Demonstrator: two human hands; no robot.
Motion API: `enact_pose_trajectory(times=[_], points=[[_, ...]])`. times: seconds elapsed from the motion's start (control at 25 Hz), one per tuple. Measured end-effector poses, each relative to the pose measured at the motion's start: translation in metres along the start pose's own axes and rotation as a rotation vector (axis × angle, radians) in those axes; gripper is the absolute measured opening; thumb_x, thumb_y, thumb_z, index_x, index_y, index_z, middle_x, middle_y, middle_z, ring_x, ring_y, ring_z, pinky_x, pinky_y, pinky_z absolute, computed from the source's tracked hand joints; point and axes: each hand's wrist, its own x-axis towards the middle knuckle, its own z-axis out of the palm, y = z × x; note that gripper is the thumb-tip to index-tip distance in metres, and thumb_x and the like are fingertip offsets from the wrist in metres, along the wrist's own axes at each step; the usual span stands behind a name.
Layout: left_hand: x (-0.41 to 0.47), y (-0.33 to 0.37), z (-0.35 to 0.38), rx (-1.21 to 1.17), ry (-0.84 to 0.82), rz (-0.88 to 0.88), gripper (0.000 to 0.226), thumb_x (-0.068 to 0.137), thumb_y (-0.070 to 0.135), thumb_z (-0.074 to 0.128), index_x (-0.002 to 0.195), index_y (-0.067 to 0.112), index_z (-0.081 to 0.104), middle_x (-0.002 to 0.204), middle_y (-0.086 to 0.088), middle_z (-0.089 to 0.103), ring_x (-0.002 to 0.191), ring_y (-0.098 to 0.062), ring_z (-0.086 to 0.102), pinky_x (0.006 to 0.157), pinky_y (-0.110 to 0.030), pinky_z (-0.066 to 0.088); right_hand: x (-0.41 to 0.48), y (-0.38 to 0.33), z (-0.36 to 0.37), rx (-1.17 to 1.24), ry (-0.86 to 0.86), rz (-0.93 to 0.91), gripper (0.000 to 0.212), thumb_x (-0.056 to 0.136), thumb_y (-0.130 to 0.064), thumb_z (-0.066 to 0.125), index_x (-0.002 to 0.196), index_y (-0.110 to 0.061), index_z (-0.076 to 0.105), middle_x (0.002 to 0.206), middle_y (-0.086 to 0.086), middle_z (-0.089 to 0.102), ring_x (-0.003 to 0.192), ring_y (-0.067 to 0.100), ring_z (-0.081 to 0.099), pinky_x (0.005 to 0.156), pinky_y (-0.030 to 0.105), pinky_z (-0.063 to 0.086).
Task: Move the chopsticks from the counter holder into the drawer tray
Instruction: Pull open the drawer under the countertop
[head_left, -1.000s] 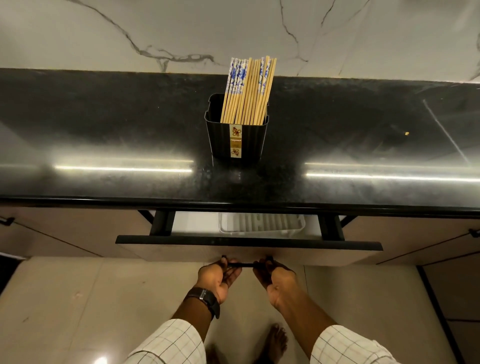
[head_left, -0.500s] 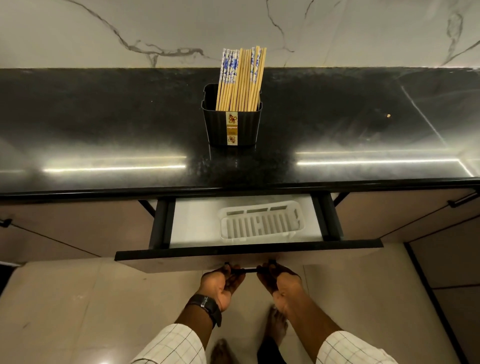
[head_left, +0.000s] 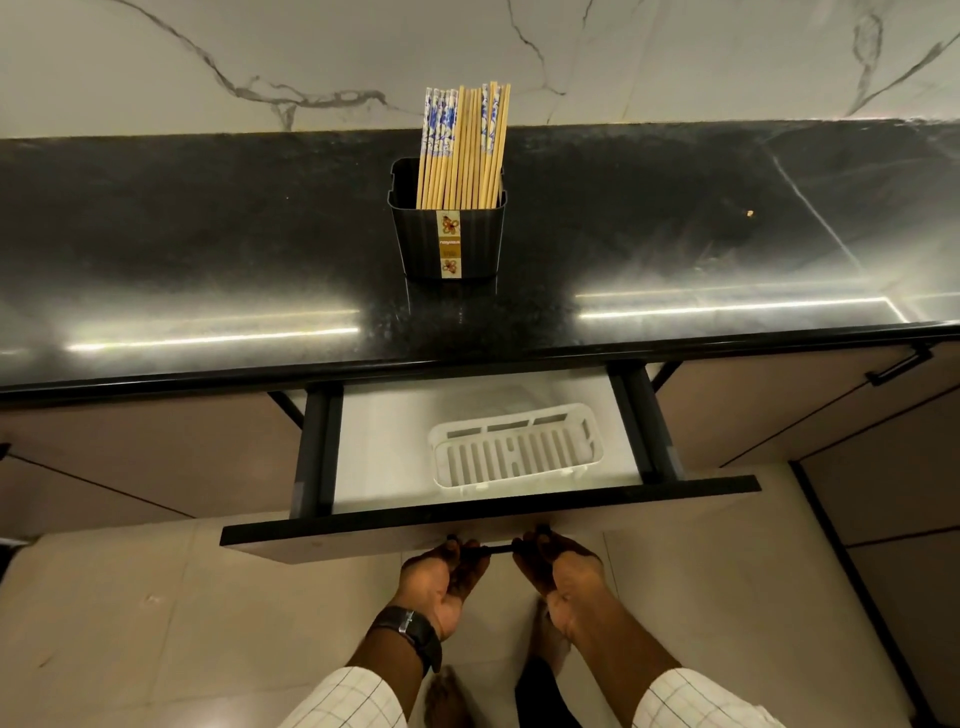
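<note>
Your left hand (head_left: 441, 577) and right hand (head_left: 558, 571) both grip the drawer handle (head_left: 500, 548); drawer (head_left: 467, 525) open, tray (head_left: 511, 447) empty, chopsticks (head_left: 462, 145) upright in holder (head_left: 449, 239).

So the drawer (head_left: 488, 512) is way further out now than a second ago, pulled toward the near side. The white tray (head_left: 511, 447) was mostly hidden under the counter (head_left: 208, 249) edge before, now it's fully in view.

Both hands (head_left: 498, 577) grip the open drawer's handle (head_left: 500, 550); chopsticks (head_left: 464, 148) stand in the counter holder (head_left: 449, 244).
</note>
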Motion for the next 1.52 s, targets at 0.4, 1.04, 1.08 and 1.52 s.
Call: enact_pose_trajectory(times=[0.4,1.04,1.08,1.52], points=[[-0.012,-0.016,-0.021,-0.005,0.02,-0.024,0.031,0.1,-0.005,0.05,0.13,-0.006,0.057,0.104,-0.028,0.067,0.09,-0.04,0.067,0.055,-0.048,0.063,-0.008,0.015,-0.02,-0.02,0.06,0.017,0.011,0.098,0.005,0.06,0.103,0.007,0.07,0.08,0.025,0.079,0.083,0.041,0.075,0.054,0.041,0.063],[-0.021,-0.023,-0.025,0.138,0.026,0.055,0.019,0.099,-0.011,0.047,0.113,-0.013,0.059,0.098,-0.026,0.064,0.087,-0.038,0.064,0.065,-0.048,0.064,-0.016,0.014,-0.032,-0.057,0.04,0.054,0.013,0.098,0.007,0.057,0.103,0.01,0.069,0.104,0.032,0.072,0.087,0.042,0.072,0.053,0.041,0.064],[-0.021,-0.022,-0.024,0.158,0.024,0.068,0.019,0.099,-0.011,0.046,0.114,-0.013,0.059,0.097,-0.025,0.064,0.086,-0.039,0.064,0.068,-0.049,0.063,-0.015,0.014,-0.031,-0.078,0.046,0.054,0.013,0.098,0.007,0.058,0.103,0.01,0.069,0.105,0.032,0.072,0.086,0.041,0.072,0.052,0.04,0.063],[-0.113,0.018,0.019,1.335,-0.247,0.111,0.041,0.097,0.041,0.061,0.082,0.003,0.07,0.061,-0.009,0.067,0.044,-0.02,0.061,0.047,-0.026,0.053,-0.093,-0.044,-0.032,-0.768,0.115,-0.541,0.015,0.09,-0.022,0.076,0.083,-0.012,0.068,0.068,0.006,0.071,0.055,0.015,0.067,0.049,0.021,0.054]])
